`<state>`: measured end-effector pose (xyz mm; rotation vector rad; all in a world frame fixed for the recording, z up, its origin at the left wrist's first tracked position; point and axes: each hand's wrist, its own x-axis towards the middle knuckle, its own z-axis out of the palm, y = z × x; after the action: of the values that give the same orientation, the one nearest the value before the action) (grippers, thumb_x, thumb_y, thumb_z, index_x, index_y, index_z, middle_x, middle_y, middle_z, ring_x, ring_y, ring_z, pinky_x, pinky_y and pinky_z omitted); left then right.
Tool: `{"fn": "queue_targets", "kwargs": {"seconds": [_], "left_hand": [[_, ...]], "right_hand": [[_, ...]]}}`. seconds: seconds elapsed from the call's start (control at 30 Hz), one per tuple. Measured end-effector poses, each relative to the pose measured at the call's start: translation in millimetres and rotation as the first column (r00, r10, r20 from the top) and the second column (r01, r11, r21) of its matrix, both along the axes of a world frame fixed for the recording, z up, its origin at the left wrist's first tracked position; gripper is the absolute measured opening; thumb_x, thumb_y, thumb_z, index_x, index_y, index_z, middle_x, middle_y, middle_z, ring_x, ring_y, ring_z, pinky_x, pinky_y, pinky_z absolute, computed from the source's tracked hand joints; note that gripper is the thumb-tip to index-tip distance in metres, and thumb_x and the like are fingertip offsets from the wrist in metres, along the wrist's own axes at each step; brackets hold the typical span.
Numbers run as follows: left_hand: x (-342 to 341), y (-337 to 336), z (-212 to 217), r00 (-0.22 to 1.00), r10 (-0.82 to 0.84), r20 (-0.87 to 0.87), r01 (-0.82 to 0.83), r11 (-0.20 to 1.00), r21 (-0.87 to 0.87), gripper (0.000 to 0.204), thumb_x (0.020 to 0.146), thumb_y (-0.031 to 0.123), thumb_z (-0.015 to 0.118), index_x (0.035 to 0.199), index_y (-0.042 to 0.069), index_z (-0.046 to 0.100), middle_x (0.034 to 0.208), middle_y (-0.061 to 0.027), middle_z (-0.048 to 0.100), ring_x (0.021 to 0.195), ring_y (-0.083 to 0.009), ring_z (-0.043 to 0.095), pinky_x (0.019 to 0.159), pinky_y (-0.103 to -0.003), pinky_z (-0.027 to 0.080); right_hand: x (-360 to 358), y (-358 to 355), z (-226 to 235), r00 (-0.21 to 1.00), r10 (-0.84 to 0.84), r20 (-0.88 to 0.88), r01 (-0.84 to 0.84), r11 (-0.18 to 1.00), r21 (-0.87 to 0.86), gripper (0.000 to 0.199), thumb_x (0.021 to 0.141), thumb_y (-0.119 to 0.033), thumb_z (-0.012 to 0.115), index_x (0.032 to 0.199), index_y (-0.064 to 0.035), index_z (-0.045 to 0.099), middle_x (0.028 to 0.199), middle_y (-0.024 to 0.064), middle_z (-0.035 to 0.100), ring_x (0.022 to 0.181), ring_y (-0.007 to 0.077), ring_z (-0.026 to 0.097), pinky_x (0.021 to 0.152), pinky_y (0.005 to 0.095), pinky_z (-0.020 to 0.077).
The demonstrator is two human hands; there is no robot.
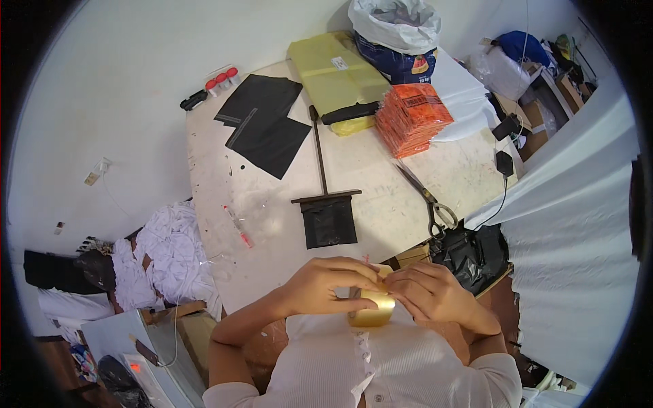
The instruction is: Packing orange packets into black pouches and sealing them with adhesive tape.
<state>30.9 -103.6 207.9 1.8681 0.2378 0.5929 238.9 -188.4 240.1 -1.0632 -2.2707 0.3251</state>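
Close to my chest, at the table's near edge, I hold a roll of yellowish adhesive tape (pixel 375 317). My left hand (pixel 326 284) is closed around the roll, its thumb lying along the side. On the roll's upper right, the bent fingers of my right hand (pixel 435 291) pinch at the tape's edge; the tape end itself is too small to make out. Beyond my hands lies a black plastic piece (pixel 330 224), with the dark crossbar of a T-shaped tool (pixel 320 153) along its far edge. Large scissors (pixel 428 197) rest on the right, blades pointing away.
Black sheets (pixel 265 122) lie at the far left of the table (pixel 381 224). A yellow plastic stack (pixel 333 75), orange packets (pixel 413 119) and a blue-and-white sack (pixel 398 47) stand at the back. A red-and-white pen (pixel 238 226) lies left. White curtains (pixel 564 204) hang at right.
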Motion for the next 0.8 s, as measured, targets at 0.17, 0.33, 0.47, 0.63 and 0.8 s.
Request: {"fn": "queue_targets", "kwargs": {"seconds": [0.17, 0.33, 0.47, 0.63, 0.8], "left_hand": [[6, -5, -2, 0.992, 0.089, 0.087, -0.101, 0.983, 0.155, 0.014, 0.069, 0.003, 0.071, 0.082, 0.002, 0.065, 0.084, -0.0070, 0.065, 0.079, -0.0199, 0.065, 0.070, -0.029, 0.053], [-1, -17, 2, 0.968, 0.214, 0.131, -0.244, 0.924, 0.294, 0.010, 0.070, 0.001, 0.070, 0.077, 0.000, 0.062, 0.084, -0.0086, 0.065, 0.073, -0.0193, 0.065, 0.059, -0.027, 0.054], [-2, -21, 0, 0.928, 0.338, 0.158, -0.372, 0.874, 0.313, 0.010, 0.071, -0.002, 0.067, 0.077, -0.001, 0.060, 0.083, -0.0109, 0.064, 0.070, -0.0203, 0.065, 0.057, -0.026, 0.052], [4, -10, 4, 0.794, 0.575, 0.196, -0.606, 0.776, 0.177, 0.005, 0.078, 0.000, 0.062, 0.080, 0.000, 0.057, 0.078, -0.0094, 0.060, 0.062, -0.0142, 0.061, 0.051, -0.023, 0.047], [25, 14, 9, 0.779, 0.614, 0.127, -0.556, 0.770, -0.314, 0.005, 0.088, 0.001, 0.050, 0.086, -0.003, 0.052, 0.080, -0.0075, 0.058, 0.066, -0.0133, 0.063, 0.057, -0.022, 0.050]], "right_hand": [[3, 2, 1, 1.000, 0.027, 0.012, -0.027, 1.000, 0.002, 0.011, 0.070, -0.001, 0.062, 0.079, 0.0007, 0.057, 0.081, 0.0092, 0.060, 0.071, 0.0236, 0.060, 0.066, 0.0315, 0.0523], [20, 0, -13, 0.762, -0.366, -0.534, 0.016, 0.836, -0.548, 0.034, 0.083, -0.029, 0.058, 0.090, 0.0040, 0.057, 0.081, 0.0119, 0.063, 0.073, 0.0259, 0.062, 0.066, 0.0307, 0.0502], [14, 2, -15, 0.928, -0.054, -0.370, -0.222, 0.716, -0.662, 0.039, 0.085, -0.036, 0.055, 0.092, 0.0027, 0.058, 0.080, 0.0116, 0.062, 0.071, 0.0220, 0.062, 0.064, 0.0284, 0.0485], [-20, -4, -31, 0.878, -0.151, -0.454, -0.321, 0.516, -0.794, 0.028, 0.083, -0.026, 0.059, 0.096, -0.0012, 0.059, 0.081, 0.0128, 0.062, 0.070, 0.0265, 0.062, 0.063, 0.0322, 0.0478], [-22, 3, -74, 0.945, -0.034, -0.325, -0.113, 0.900, -0.421, 0.027, 0.082, -0.016, 0.061, 0.104, -0.0007, 0.056, 0.099, 0.0179, 0.058, 0.087, 0.0314, 0.058, 0.074, 0.0335, 0.0466]]}}
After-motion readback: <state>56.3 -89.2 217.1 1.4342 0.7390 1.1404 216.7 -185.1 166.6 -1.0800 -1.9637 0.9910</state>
